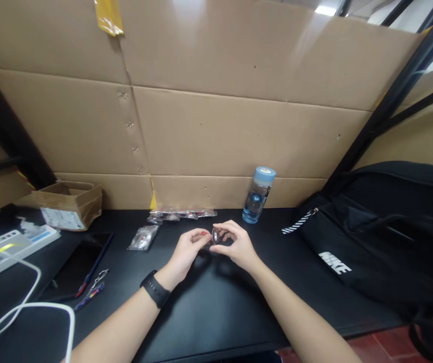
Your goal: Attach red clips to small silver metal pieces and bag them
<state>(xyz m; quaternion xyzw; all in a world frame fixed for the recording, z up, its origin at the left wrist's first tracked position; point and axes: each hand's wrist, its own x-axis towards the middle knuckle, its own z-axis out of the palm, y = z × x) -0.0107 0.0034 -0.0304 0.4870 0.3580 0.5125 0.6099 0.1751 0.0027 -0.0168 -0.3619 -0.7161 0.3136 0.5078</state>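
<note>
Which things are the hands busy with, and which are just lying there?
In hand:
left hand and right hand, both pinching a small round clear piece.

Lying about:
water bottle, black bag, small plastic packets, cardboard box, power strip, pen.

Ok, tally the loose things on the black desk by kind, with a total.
Water bottle: 1
Cardboard box: 1
Black bag: 1
Power strip: 1
Small clear packets: at least 2
Small round piece in both hands: 1
Total: at least 7
</note>
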